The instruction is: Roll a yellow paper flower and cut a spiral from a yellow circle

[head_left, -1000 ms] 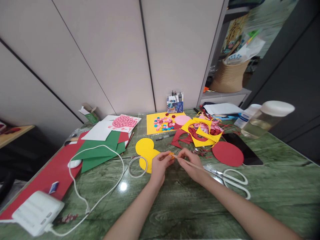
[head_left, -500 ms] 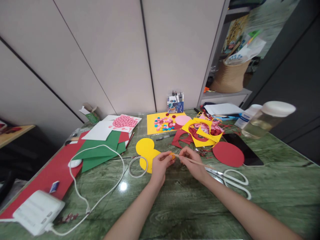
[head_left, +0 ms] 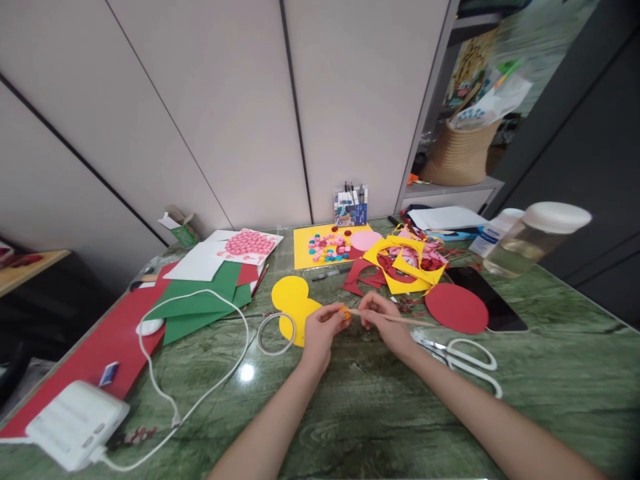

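Note:
My left hand [head_left: 323,330] pinches a small orange-yellow piece [head_left: 345,313] between thumb and fingertips; its exact kind is too small to make out. Closed around a thin wooden stick [head_left: 407,320], my right hand [head_left: 387,323] holds the stick's tip against that piece. Both hands are just above the table, close together. Left of them lies a yellow paper cutout of joined rounded shapes [head_left: 290,293], partly covered by my left hand. White-handled scissors [head_left: 457,355] rest beside my right wrist, and a red paper oval [head_left: 456,308] lies beyond them.
Yellow paper [head_left: 303,247] carries many small coloured balls. Red and yellow paper offcuts [head_left: 400,283] pile up behind my right hand. A phone [head_left: 485,300] and lidded jar [head_left: 520,247] stand right. Left are green sheets [head_left: 200,313], a white cable [head_left: 249,327] and a white charger [head_left: 75,420].
The stick's rear end has swung slightly away from me, and my right fingers have shifted along with it. My left hand and the orange-yellow piece stay nearly in place.

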The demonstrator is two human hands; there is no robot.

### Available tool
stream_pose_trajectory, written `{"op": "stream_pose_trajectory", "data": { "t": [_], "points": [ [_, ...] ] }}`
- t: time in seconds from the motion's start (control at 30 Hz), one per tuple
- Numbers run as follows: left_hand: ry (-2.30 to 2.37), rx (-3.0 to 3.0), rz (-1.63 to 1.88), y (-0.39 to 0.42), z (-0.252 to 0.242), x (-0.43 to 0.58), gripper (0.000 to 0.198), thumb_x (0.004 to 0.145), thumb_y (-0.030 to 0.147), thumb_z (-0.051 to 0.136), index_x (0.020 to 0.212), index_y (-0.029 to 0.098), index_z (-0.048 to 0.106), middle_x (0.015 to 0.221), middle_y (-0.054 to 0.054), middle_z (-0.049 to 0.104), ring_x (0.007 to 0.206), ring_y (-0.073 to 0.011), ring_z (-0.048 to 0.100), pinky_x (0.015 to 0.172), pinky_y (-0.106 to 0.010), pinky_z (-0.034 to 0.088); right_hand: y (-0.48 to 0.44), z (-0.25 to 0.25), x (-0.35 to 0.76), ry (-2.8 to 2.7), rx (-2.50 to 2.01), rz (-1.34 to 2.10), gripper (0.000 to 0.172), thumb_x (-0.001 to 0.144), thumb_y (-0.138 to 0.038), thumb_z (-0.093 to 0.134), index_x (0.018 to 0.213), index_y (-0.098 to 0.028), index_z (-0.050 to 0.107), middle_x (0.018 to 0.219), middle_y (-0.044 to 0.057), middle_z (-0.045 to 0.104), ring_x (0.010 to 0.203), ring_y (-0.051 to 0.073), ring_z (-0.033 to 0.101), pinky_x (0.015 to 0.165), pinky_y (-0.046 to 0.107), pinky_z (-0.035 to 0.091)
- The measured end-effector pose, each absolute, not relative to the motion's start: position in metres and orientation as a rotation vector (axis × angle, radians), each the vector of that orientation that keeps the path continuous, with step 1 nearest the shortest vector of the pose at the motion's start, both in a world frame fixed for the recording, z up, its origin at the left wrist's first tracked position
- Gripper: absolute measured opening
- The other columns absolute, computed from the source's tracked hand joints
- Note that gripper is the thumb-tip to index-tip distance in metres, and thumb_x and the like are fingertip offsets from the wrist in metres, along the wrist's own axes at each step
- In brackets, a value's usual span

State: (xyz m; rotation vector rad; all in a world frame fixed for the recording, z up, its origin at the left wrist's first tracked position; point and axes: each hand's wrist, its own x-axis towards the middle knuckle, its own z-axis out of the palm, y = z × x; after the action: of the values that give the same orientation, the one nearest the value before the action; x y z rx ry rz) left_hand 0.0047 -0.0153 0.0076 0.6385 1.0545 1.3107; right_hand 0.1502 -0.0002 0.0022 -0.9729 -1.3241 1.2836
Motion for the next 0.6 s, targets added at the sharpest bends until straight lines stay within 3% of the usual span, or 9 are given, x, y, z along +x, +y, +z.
{"op": "stream_pose_trajectory", "data": {
  "t": [0.2,0.3,0.43,0.6],
  "points": [
    [1.060,0.669,1.312,-0.015,0.006,0.005,0.028,0.055,0.023,0.079,0.079,0.010,0.071,0.075,-0.007,0.070,0.066,-0.0135,0.064,0.068,-0.027,0.053,0.000,0.000,0.150,-1.307,-0.983,1.212,0.007,0.077,-0.028,0.052,0.074,-0.021,0.051,0.052,-0.005,0.050,0.047,0.012,0.047,0.047,0.023,0.039],
    [1.055,0.693,1.309,-0.016,0.006,0.005,0.027,0.057,0.024,0.078,0.079,0.010,0.071,0.076,-0.007,0.070,0.069,-0.0142,0.064,0.069,-0.028,0.054,-0.001,0.005,0.149,-1.325,-1.026,1.106,0.012,0.082,-0.033,0.051,0.085,-0.022,0.056,0.067,-0.001,0.059,0.063,0.016,0.056,0.062,0.027,0.046],
    [1.045,0.744,1.306,-0.017,0.005,0.006,0.025,0.059,0.024,0.077,0.080,0.012,0.071,0.077,-0.006,0.070,0.071,-0.0144,0.064,0.072,-0.030,0.054,-0.003,0.010,0.148,-1.441,-1.066,1.038,0.017,0.080,-0.032,0.056,0.093,-0.022,0.062,0.095,0.003,0.064,0.092,0.021,0.059,0.083,0.033,0.044],
    [1.040,0.835,1.294,-0.018,0.003,0.006,0.023,0.062,0.025,0.074,0.081,0.013,0.072,0.081,-0.007,0.071,0.074,-0.0163,0.064,0.075,-0.032,0.053,-0.006,0.008,0.147,-1.554,-1.087,1.051,0.019,0.075,-0.027,0.061,0.094,-0.022,0.060,0.093,0.002,0.065,0.086,0.020,0.062,0.077,0.032,0.047]
  ]
}}
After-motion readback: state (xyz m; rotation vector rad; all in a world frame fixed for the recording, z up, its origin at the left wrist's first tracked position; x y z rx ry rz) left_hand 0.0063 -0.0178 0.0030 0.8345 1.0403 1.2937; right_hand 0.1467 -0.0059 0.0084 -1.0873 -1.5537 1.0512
